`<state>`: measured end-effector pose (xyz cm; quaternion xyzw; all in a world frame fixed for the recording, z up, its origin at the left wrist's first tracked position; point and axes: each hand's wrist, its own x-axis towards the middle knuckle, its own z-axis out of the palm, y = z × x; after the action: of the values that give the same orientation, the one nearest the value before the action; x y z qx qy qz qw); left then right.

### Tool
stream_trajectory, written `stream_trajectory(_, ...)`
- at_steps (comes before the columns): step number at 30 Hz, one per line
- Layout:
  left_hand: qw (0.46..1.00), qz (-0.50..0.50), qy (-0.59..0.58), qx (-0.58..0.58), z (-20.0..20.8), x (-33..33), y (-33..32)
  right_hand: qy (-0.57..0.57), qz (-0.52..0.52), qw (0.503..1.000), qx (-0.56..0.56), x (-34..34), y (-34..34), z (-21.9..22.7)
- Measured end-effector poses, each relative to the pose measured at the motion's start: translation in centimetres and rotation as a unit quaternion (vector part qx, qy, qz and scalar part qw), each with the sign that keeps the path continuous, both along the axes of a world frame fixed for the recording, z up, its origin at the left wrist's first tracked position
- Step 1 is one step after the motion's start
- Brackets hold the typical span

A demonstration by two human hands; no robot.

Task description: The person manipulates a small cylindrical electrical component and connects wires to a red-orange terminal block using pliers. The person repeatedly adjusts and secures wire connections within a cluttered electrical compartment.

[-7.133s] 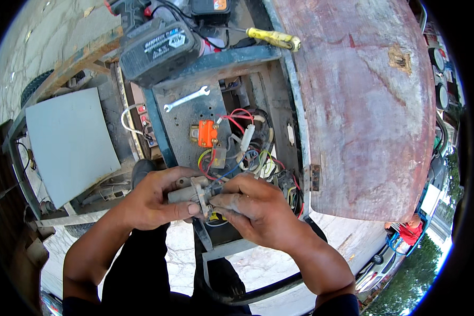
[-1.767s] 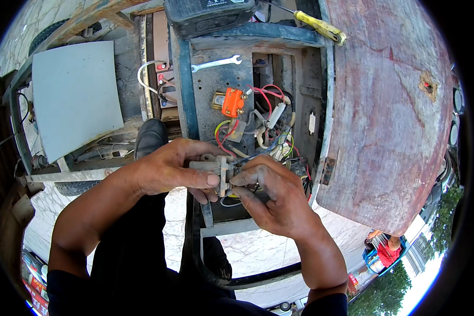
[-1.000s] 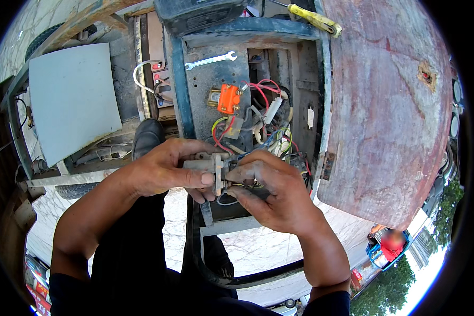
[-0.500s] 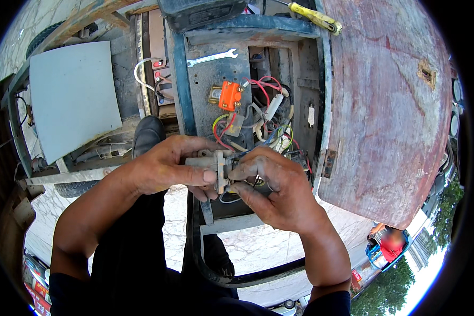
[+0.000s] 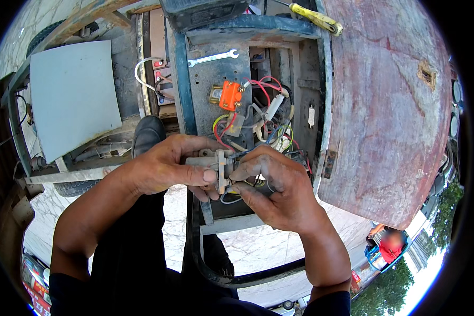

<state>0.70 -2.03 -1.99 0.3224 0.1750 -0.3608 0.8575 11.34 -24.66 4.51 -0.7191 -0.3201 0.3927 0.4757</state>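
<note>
A worn grey contactor (image 5: pixel 219 164) with a cylindrical metal body and a flat flange is held above the near edge of an open compartment. My left hand (image 5: pixel 168 167) wraps round its body, the thumb pressed along the near side. From the right, my right hand (image 5: pixel 279 189) pinches at the contactor's other end with thumb and forefinger, where small terminals show partly; the fingertips hide the rest. Just beyond lies an orange contactor (image 5: pixel 230 96) with brass terminals, on the compartment's metal plate. Red, yellow and blue wires (image 5: pixel 271 134) spread beside it, some running under my right hand.
An open-end wrench (image 5: pixel 213 58) lies on the plate. A yellow-handled screwdriver (image 5: pixel 317 20) rests on the far frame, near a black case (image 5: pixel 203 11). Left are a grey panel (image 5: pixel 75 97) and battery terminals (image 5: pixel 158 75); right is a worn wooden board (image 5: pixel 384 116). A shoe (image 5: pixel 148 134) stands by the frame.
Almost nothing differs. My right fingers have shifted very slightly at the grey contactor's end, while the left hand keeps its hold.
</note>
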Motion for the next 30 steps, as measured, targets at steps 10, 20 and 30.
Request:
stream_trajectory(10, 1.000, 0.005, 0.009, -0.006, 0.3, 0.4, 0.5, -0.058, 0.012, 0.998, 0.025, 0.5, -0.1, -0.2)
stream_trajectory(20, 1.000, -0.006, 0.002, 0.009, 0.4, 1.0, 0.6, -0.045, -0.019, 0.998, 0.035, 0.4, 0.0, -0.2)
stream_trajectory(30, 1.000, -0.009, -0.004, 0.004, 0.3, 1.4, 0.8, -0.031, -0.037, 0.998, 0.034, 0.2, -0.1, -0.3)
